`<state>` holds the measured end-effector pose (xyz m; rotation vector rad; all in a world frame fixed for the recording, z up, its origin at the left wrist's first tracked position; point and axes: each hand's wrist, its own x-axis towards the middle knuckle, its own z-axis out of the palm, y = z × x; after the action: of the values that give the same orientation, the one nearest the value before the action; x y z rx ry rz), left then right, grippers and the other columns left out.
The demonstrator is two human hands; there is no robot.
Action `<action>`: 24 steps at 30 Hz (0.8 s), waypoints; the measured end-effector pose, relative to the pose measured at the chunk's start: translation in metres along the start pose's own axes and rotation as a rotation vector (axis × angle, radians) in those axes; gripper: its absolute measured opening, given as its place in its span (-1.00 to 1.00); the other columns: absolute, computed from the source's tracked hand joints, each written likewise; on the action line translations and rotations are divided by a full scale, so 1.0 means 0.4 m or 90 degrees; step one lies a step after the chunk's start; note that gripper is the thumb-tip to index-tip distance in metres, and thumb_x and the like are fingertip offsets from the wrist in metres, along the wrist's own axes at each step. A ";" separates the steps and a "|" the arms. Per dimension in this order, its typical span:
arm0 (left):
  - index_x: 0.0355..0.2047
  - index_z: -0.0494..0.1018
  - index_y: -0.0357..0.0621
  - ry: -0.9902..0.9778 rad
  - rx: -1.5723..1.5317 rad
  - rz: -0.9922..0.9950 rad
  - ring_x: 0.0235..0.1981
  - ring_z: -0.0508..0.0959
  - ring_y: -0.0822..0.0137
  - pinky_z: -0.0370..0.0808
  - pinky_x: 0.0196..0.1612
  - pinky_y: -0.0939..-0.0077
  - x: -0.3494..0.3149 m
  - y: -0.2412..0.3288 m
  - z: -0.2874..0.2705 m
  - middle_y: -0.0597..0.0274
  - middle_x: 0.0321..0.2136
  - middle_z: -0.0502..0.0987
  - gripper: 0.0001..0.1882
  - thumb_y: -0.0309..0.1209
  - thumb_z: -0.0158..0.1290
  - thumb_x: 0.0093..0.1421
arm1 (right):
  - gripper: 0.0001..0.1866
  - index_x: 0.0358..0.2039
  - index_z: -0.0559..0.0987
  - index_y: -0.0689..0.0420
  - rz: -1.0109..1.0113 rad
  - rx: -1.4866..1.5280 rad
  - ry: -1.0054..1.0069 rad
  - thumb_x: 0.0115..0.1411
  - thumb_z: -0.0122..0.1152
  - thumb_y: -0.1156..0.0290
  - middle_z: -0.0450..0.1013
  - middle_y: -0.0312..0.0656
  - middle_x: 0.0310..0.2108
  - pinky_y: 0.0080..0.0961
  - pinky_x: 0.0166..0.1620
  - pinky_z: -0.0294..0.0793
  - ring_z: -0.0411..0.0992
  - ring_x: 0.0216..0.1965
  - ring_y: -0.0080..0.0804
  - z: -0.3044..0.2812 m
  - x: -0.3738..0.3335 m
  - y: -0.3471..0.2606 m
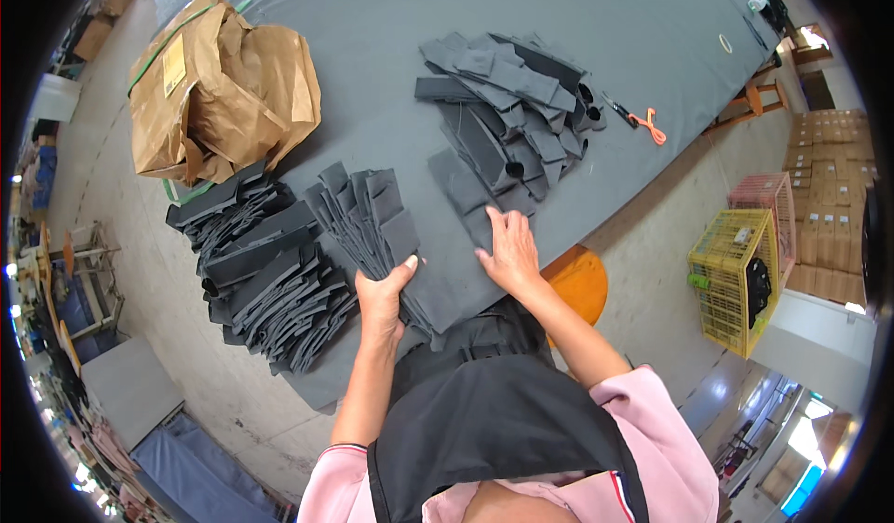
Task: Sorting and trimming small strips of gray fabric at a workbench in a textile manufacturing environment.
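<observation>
My left hand (381, 301) is closed round the near end of a fanned bundle of dark grey fabric strips (368, 208), thumb on top. To its right, my right hand (512, 255) rests at the near end of a flat dark grey fabric piece (458, 183), with thumb and fingers apart. That piece lies at the near left edge of a loose heap of similar folded fabric pieces (507, 85). Further left, stacked dark strips (289, 313) lie in thick rows along the table edge.
A crumpled brown paper bag (251, 85) with a green strap stands at the far left of the grey table (372, 57). Orange-handled scissors (643, 122) lie right of the heap. An orange round stool (577, 285) and a yellow crate (736, 281) stand beyond the right edge.
</observation>
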<state>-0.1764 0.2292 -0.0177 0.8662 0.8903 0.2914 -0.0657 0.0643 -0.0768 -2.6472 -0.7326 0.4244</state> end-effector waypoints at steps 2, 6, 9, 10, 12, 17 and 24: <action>-0.17 0.38 -0.38 -0.004 -0.005 -0.010 -0.36 0.57 0.26 0.52 -0.20 0.42 -0.012 0.014 0.013 0.09 -0.34 0.53 -0.62 -0.56 0.12 -0.05 | -0.22 0.09 0.29 0.12 0.019 0.134 -0.080 -0.21 0.40 0.36 0.22 -0.05 -0.12 -0.33 0.07 0.26 0.22 0.01 -0.13 -0.030 -0.006 -0.002; -0.16 0.38 -0.38 0.007 0.010 -0.030 -0.36 0.57 0.25 0.52 -0.21 0.41 -0.015 0.013 -0.008 0.08 -0.34 0.52 -0.61 -0.55 0.13 -0.05 | -0.24 0.06 0.30 0.09 -0.055 0.308 -0.153 -0.24 0.37 0.42 0.20 -0.07 -0.15 -0.32 0.07 0.25 0.23 -0.02 -0.17 -0.172 0.013 -0.061; -0.17 0.38 -0.37 0.019 -0.010 -0.026 -0.35 0.57 0.25 0.52 -0.21 0.41 -0.010 0.012 -0.005 0.08 -0.34 0.52 -0.62 -0.54 0.13 -0.05 | -0.22 0.08 0.27 0.13 -0.115 0.149 0.111 -0.22 0.37 0.44 0.19 -0.03 -0.14 -0.28 0.07 0.27 0.22 -0.03 -0.10 -0.180 0.133 -0.076; -0.17 0.39 -0.36 0.015 -0.020 -0.032 -0.36 0.57 0.28 0.51 -0.21 0.44 -0.016 0.019 0.003 0.10 -0.34 0.53 -0.63 -0.56 0.13 -0.04 | -0.22 0.09 0.25 0.16 -0.092 0.094 0.131 -0.20 0.37 0.44 0.18 -0.02 -0.13 -0.26 0.03 0.30 0.23 -0.02 -0.07 -0.164 0.181 -0.062; -0.17 0.40 -0.35 0.012 -0.033 -0.031 -0.36 0.57 0.31 0.50 -0.22 0.46 -0.022 0.026 0.020 0.12 -0.34 0.54 -0.64 -0.58 0.13 -0.03 | -0.22 0.09 0.24 0.19 -0.075 0.039 0.154 -0.19 0.36 0.44 0.17 -0.01 -0.11 -0.25 0.00 0.34 0.24 -0.02 -0.04 -0.128 0.258 -0.031; -0.17 0.40 -0.34 0.020 -0.035 -0.028 -0.36 0.56 0.31 0.50 -0.22 0.45 -0.025 0.005 0.002 0.12 -0.34 0.53 -0.64 -0.57 0.14 -0.03 | -0.20 0.12 0.19 0.21 0.027 -0.055 0.001 -0.13 0.34 0.31 0.40 0.00 -0.16 -0.17 -0.12 0.45 0.34 -0.04 -0.09 -0.105 0.316 -0.027; -0.17 0.39 -0.37 0.023 -0.009 -0.027 -0.36 0.56 0.26 0.52 -0.23 0.41 -0.008 0.019 0.010 0.09 -0.33 0.52 -0.62 -0.53 0.14 -0.04 | -0.18 0.15 0.16 0.20 0.013 -0.069 0.052 -0.08 0.32 0.19 0.39 -0.01 -0.11 -0.16 -0.10 0.44 0.34 -0.04 -0.14 -0.087 0.287 -0.052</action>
<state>-0.1744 0.2299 -0.0089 0.8302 0.9380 0.2767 0.0325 0.1337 -0.0589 -2.7579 -0.7224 0.2884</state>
